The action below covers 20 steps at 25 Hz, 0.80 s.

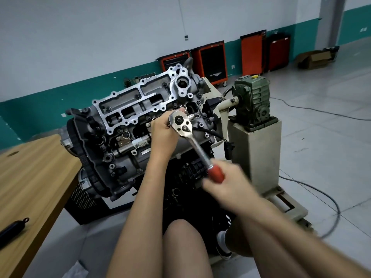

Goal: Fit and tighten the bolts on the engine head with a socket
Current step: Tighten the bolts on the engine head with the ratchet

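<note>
While clamped on the ratchet, left hand at its head, right hand on the near red handle, risks levering the socket off-axis and slipping the bolt.

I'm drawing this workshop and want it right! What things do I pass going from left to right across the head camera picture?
wooden table → engine → ratchet wrench → green gearbox → cardboard box
</note>
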Each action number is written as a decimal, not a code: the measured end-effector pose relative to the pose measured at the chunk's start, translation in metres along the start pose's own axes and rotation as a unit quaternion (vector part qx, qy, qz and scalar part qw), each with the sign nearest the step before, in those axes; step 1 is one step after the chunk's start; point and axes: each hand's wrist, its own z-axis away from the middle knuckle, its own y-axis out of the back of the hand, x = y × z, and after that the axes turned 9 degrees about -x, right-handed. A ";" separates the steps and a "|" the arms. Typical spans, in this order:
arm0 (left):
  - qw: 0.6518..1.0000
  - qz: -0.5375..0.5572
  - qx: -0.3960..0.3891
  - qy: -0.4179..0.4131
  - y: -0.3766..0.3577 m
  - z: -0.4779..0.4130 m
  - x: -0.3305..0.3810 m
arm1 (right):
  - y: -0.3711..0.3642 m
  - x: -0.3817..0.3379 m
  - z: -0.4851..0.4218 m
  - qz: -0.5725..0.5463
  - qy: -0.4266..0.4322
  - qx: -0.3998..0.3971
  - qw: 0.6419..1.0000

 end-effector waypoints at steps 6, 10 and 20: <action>1.000 0.022 0.002 0.014 0.001 -0.002 -0.001 | -0.059 -0.013 0.002 -0.176 -0.052 0.002 0.983; 1.000 -0.014 -0.004 0.008 0.000 -0.002 0.003 | 0.057 0.000 -0.023 0.131 -0.018 -0.124 0.983; 1.000 0.003 0.029 0.012 -0.004 -0.002 -0.001 | -0.027 -0.008 0.011 -0.079 -0.021 0.010 0.997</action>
